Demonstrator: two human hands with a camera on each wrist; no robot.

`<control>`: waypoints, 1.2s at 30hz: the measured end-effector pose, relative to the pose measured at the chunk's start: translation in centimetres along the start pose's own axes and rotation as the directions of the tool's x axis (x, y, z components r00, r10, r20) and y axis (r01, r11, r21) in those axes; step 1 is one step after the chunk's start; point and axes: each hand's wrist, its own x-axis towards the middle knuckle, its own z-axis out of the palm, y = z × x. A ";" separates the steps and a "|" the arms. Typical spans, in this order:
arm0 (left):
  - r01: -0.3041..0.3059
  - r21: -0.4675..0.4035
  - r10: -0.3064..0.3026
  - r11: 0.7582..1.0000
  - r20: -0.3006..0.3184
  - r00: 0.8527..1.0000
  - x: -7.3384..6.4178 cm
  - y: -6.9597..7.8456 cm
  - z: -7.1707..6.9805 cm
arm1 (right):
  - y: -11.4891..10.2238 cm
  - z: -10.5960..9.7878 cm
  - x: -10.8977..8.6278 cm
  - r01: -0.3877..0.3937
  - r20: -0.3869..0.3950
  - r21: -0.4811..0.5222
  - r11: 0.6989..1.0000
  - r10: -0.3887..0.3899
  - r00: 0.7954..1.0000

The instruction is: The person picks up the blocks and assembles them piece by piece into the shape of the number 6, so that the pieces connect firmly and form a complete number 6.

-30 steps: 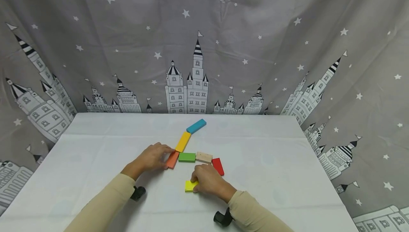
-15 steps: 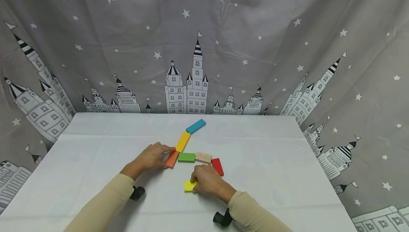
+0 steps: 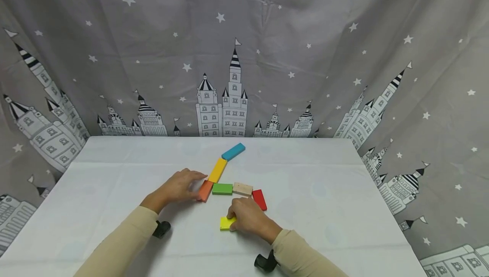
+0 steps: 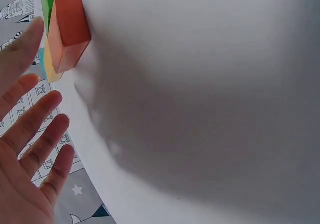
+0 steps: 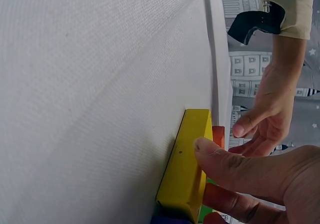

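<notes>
Cloth, white with soft creases (image 3: 324, 226), spreads out at six o'clock in the head view. A grey cloth curtain with white castles and stars (image 3: 290, 43) hangs at twelve o'clock. The left hand (image 3: 176, 190) is loose, its fingers out and free. It is just beside a flat, oblong, orange wooden-looking block (image 3: 205, 191), at that block's nine o'clock. At the orange block's one o'clock lies a long, golden-yellow wooden-looking block (image 3: 217, 170). From there, between one and two o'clock, is a long, blue wooden-looking block (image 3: 233, 152). At the orange block's three o'clock comes an oblong, green wooden-looking block (image 3: 222, 189), then an oblong block of plain tan wood (image 3: 242, 189). A flat, red wooden-looking block (image 3: 259, 200) lies at the tan one's four o'clock. The right hand (image 3: 250, 217) pinches a flat, bright-yellow wooden-looking block (image 3: 226, 224), at six o'clock from the green one.

In the left wrist view, the orange block is at ten o'clock. The left hand is near nine o'clock, fingers spread, with a little gap before the block.

In the right wrist view, the right thumb (image 5: 225, 164) presses the bright-yellow block and fingers go behind it. A dark blue thing (image 5: 172, 220) peeps out at its six o'clock, too cut off to tell its shape.
</notes>
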 end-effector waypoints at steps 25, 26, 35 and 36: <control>-0.184 0.116 0.171 0.976 0.115 0.979 2.9 0.8 -0.7 | 0.2 0.0 -0.2 0.010 -0.003 -0.027 1.000 -0.011 1.000; -0.178 0.115 0.165 0.977 0.119 0.979 2.9 0.7 -0.6 | 0.2 0.0 -0.3 0.015 -0.003 -0.029 0.999 -0.015 1.000; -0.188 0.134 0.172 0.973 0.122 0.978 2.9 0.4 0.0 | 0.5 -0.6 -0.3 0.040 0.065 -0.060 0.997 -0.036 0.997; -0.190 0.136 0.175 0.972 0.119 0.977 2.9 0.4 0.0 | 0.6 -0.7 -0.3 0.047 0.072 -0.064 0.997 -0.042 0.997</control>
